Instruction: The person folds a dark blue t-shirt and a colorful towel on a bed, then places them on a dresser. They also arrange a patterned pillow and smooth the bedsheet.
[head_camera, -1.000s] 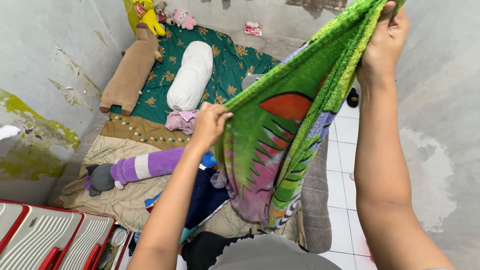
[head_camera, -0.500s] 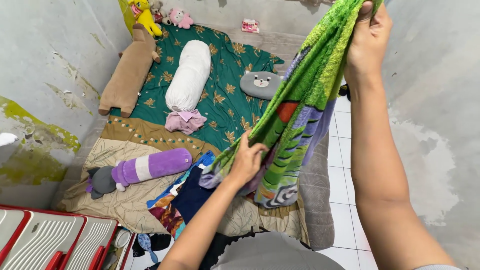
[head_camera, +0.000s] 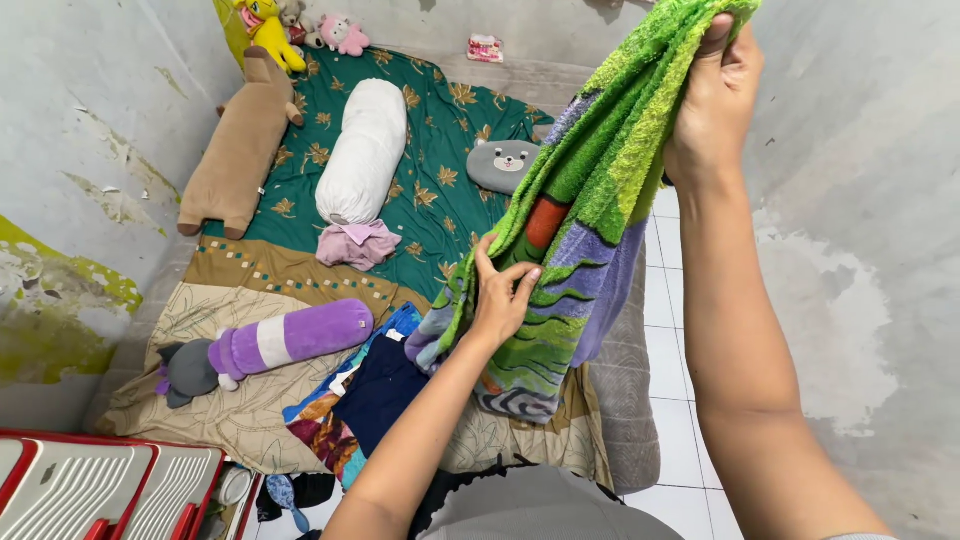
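A fuzzy green blanket with orange, purple and striped patches hangs over the mattress. My right hand is raised high at the top right and pinches the blanket's upper edge. Lower down, my left hand lies flat against the hanging fabric with its fingers spread on the green and purple part. The blanket's bottom end droops just above the beige mattress cover.
On the green patterned sheet lie a white bolster, a brown plush toy, a grey cat-face cushion and a pink cloth. A purple striped plush and dark clothes rest nearer. Red-trimmed white drawers stand bottom left.
My left hand slid down the blanket from shoulder height to its lower middle and shifted right. The blanket has narrowed into a hanging fold, uncovering the grey cushion.
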